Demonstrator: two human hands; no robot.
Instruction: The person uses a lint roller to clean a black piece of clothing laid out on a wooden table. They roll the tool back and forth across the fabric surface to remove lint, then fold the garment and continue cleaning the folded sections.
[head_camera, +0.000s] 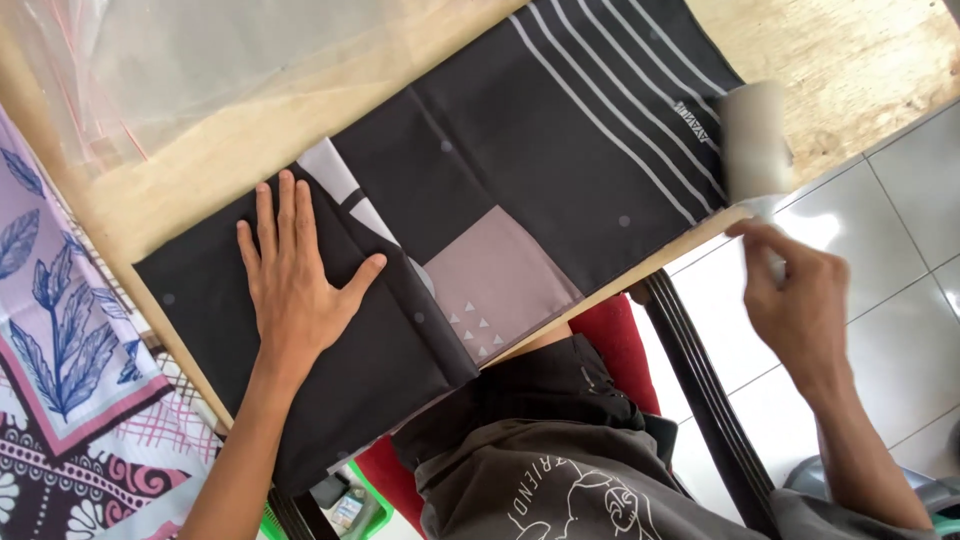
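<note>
Our left hand (295, 275) lies flat, fingers spread, pinning the black folded cloth (470, 210) on the wooden table (200, 170). Our right hand (795, 295) pinches a lint roller (755, 140) at the cloth's striped end. We judge the cloth soft, light, slippery; best held down flat.

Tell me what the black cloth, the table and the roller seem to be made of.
Black cloth: thin woven fabric, smooth and matte, showing fold creases.
Table: pale wood or plywood, visible grain, unglossed.
Roller: blurred; probably a white paper-like roll on a handle.
</note>
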